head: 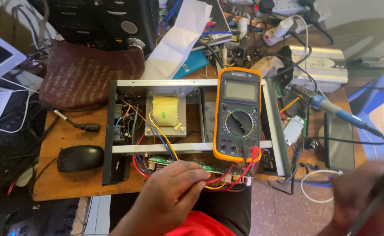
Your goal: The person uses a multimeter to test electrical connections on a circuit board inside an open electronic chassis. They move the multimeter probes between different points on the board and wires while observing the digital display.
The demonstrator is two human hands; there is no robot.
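While blurring at the frame's corner, hiding its grip: right hand. Pinching thin red wires beside the green circuit board, below the boxy orange multimeter: left hand.

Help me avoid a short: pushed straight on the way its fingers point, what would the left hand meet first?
Likely the green circuit board just beyond the left hand, whose fingers already touch the red wires; depth is unclear.

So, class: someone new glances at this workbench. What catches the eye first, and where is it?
The orange-cased multimeter lies across the open metal chassis at the centre, above the yellow-taped transformer inside. Below, the left hand grips red and yellow wires at the chassis's near edge; the right hand is a blur at lower right.
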